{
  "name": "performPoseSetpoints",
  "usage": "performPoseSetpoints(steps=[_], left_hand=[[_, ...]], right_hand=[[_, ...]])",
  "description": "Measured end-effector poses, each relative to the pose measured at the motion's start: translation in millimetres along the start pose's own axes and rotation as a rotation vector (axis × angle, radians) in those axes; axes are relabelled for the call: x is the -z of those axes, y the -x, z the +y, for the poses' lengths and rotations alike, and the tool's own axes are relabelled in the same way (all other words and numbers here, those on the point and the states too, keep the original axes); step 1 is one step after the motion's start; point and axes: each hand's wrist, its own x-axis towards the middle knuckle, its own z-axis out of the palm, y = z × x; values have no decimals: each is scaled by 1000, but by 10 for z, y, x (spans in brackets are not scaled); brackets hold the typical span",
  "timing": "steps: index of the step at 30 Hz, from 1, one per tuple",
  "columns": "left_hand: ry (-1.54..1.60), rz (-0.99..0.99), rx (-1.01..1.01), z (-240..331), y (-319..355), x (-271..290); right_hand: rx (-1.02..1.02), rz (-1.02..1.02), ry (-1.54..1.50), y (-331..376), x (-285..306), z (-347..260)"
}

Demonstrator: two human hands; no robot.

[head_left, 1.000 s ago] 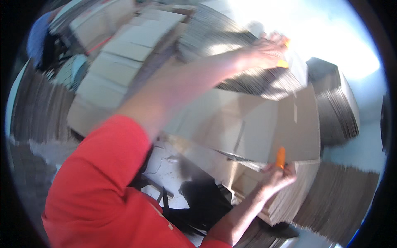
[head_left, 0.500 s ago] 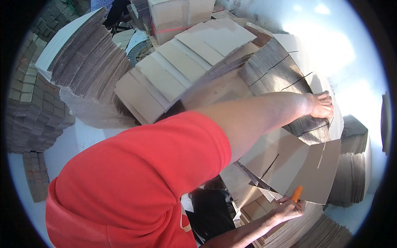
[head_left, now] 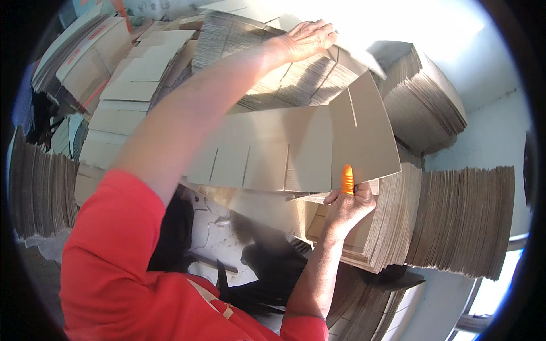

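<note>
A long slotted cardboard sheet, its right-hand panel bent up at a crease, stretches across the middle in front of me. My right hand pinches the sheet's near edge toward its right end. An orange finger cover on that hand presses against the upper face, while the other fingers are partly hidden below. Farther off, my left hand rests with fingers stretched out at the top of a tall cardboard stack. My left forearm crosses over the sheet's left part and hides some of it.
More piles of flat cardboard stand around: one at the back right, one on the right, and one at the far left. Overlapping sheets lie at the left. Wrapped bundles stand behind them.
The view has swung to the right. More of the slotted sheet shows, and my right hand still holds its near edge. My left hand's fingers, curled before, now look straighter.
</note>
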Motion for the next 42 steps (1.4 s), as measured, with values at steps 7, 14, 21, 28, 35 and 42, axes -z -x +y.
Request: performPoseSetpoints(steps=[7, 14, 21, 28, 35, 42], left_hand=[[-161, -72, -222, 394, 187, 389], [-102, -16, -184, 524, 475, 552], [-117, 75, -211, 512, 574, 706], [-51, 102, -340, 933, 845, 989], [92, -19, -232, 1068, 1048, 1412], [239, 79, -312, 838, 1028, 1440]], right_hand=[[-8, 69, -49, 108, -87, -102], [133, 63, 185, 145, -8, -21], [29, -2, 86, 204, -54, -271], [221, 36, 371, 222, -59, -225], [143, -57, 558, 340, -190, -574], [290, -95, 687, 318, -319, -665]])
